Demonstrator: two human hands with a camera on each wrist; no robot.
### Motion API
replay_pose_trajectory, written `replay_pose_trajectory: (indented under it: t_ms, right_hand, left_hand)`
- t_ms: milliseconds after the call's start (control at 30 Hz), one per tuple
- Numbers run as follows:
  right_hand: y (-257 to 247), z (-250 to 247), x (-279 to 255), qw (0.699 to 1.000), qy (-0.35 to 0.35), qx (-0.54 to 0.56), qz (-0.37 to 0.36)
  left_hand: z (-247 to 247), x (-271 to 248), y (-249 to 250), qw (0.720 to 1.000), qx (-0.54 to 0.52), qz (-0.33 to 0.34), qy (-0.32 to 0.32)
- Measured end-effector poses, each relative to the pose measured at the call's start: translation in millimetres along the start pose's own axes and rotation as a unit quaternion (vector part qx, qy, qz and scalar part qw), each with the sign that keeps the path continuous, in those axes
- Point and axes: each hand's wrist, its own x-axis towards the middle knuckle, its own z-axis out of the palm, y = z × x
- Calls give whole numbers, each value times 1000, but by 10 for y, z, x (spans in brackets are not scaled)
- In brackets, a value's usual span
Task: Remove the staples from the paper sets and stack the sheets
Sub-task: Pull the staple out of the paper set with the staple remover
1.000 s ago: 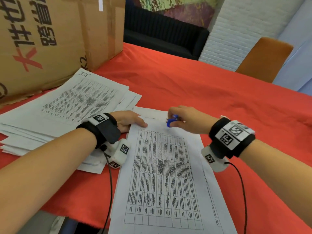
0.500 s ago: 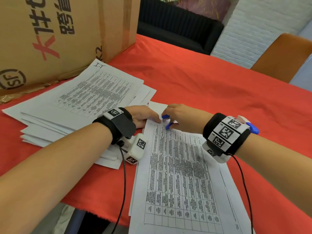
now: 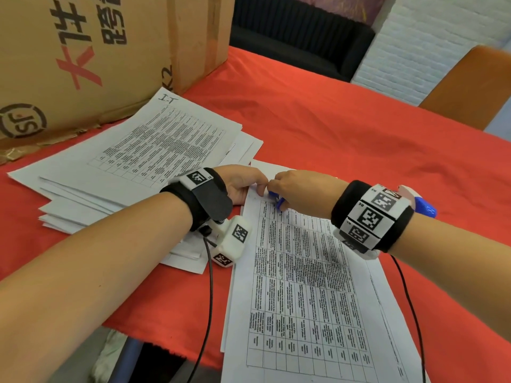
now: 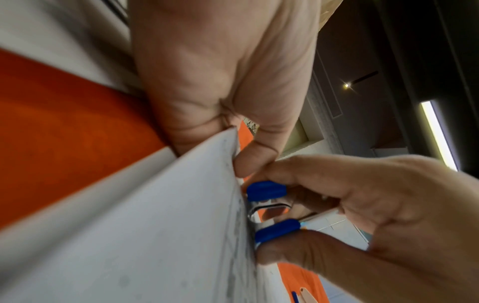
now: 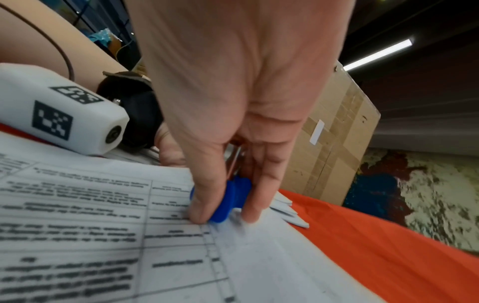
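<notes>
A stapled paper set [image 3: 304,286] printed with a table lies in front of me on the red cloth. My left hand [image 3: 257,181] pinches its top left corner, thumb on top; the left wrist view shows the corner [image 4: 228,139] tucked between thumb and fingers. My right hand [image 3: 276,193] grips a blue staple remover [image 3: 280,203] between thumb and finger, and its metal tip [image 4: 255,209] is down on the sheet next to the left thumb. The right wrist view has the remover [image 5: 228,203] pressed to the page. The staple itself is hidden. A loose stack of sheets [image 3: 143,150] lies to the left.
A large cardboard box [image 3: 96,51] stands at the back left, right behind the stack. An orange chair [image 3: 470,87] and a black sofa [image 3: 298,37] are beyond the table. A small white and blue object [image 3: 423,207] shows behind my right wrist. The paper set overhangs the table's near edge [image 3: 166,352].
My right hand has carried the staple remover left and down onto the set's top left corner, close to my left thumb. The left hand has stayed on that corner.
</notes>
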Motion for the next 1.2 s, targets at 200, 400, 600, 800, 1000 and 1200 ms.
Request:
replay_pose_trajectory:
  t_ms: [200, 400, 600, 800, 1000, 1200]
  right_hand:
    - [-163, 45, -71, 996, 23, -83, -29]
    - [52, 72, 13, 998, -3, 47, 29]
    - [196, 191, -25, 981, 40, 183, 46]
    - [395, 272, -81, 944, 42, 322, 57]
    - [507, 466, -94, 826, 25, 560, 57]
    - [540, 681, -107, 644, 53, 762, 33]
  left_hand:
    - [57, 12, 8, 998, 41, 5, 56]
    - [18, -67, -26, 999, 37, 7, 14]
    - [85, -51, -55, 993, 104, 49, 38]
    - [92, -19, -38, 990, 123, 40, 53]
    - [116, 7, -30, 989, 129, 30, 67]
    - [109, 42, -24, 986, 144, 25, 79]
